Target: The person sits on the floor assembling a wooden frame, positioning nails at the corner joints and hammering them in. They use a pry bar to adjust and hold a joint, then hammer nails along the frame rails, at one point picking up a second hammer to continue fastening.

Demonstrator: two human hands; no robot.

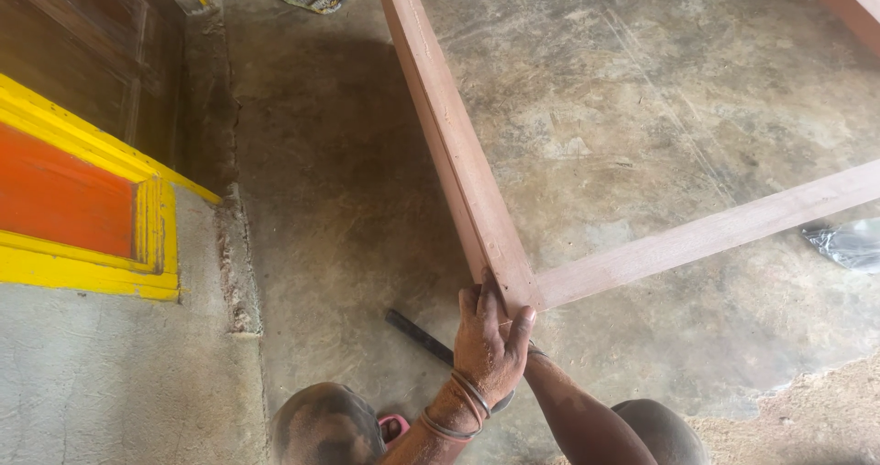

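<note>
While the person looks straight down past both knees, the left hand (pixel 488 341) is wrapped over the near corner of a reddish wooden frame (pixel 458 153), its grip closed on the wood: the fingers lie over the left face of the corner and the thumb presses up along the right edge, so the joint sits directly under and just ahead of the palm. Two thin bangles (pixel 463 405) circle that wrist. From the held corner one long rail runs away toward the top of the view, standing on edge, and a second paler rail (pixel 706 236) branches off to the right, reaching the right border. The right forearm (pixel 587 419) comes in from below and passes under the left hand; the right hand itself is hidden behind the left hand and the corner, so whether its grip is open or closed cannot be told. A dark flat bar (pixel 417 332) lies on the concrete floor (pixel 642 89) just left of the held corner, one end vanishing behind the left hand. Well to the left, a yellow-bordered orange panel (pixel 73 199) stands against the wall, and sawdust (pixel 816 419) covers the floor at lower right.
</note>
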